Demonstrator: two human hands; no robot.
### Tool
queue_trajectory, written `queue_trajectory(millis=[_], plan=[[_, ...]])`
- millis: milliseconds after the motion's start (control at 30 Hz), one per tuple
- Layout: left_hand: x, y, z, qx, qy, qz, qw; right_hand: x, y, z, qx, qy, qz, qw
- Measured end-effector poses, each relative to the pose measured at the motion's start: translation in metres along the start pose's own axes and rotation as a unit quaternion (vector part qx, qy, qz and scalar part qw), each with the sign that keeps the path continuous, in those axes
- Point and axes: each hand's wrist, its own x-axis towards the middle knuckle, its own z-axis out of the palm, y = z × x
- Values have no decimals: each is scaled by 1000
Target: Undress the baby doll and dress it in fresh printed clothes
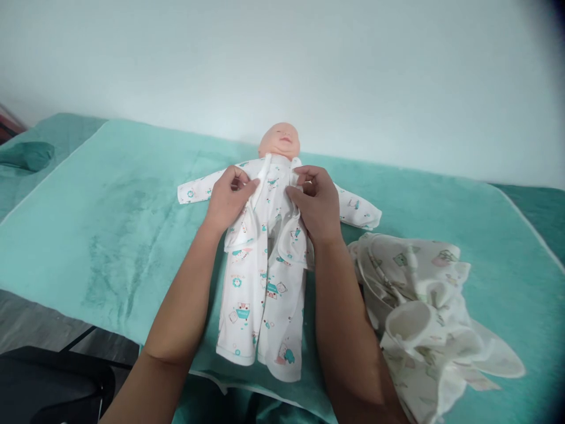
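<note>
A baby doll lies on its back, its head toward the wall. It wears a white printed baby jacket, open down the front, with both sleeves stretched out sideways. White printed baby trousers cover its legs. My left hand pinches the jacket's front edge on the left of the chest. On the opposite side my right hand pinches the other front edge. The doll's hands and feet do not show outside the cloth.
Crumpled cream printed baby clothes lie to the right of my right forearm. A green cloth covers the table, which stands against a pale wall. At the lower left is a black object, partly cut off.
</note>
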Motion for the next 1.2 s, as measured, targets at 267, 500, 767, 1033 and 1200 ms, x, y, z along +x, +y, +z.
queue_trajectory(millis=[267,500,767,1033,1200], plan=[[2,-4,-1,-11,-15,-24,1000,1,9,-2,25,39,-3,999],[11,-17,-16,-54,66,-88,992,11,31,-17,46,109,-6,993],[10,-19,-38,7,81,-179,980,7,38,-40,75,180,34,980],[12,-43,-58,142,123,-113,976,-3,55,-101,3,155,73,985],[6,-35,-66,328,158,-113,924,1,71,-123,-133,179,73,972]])
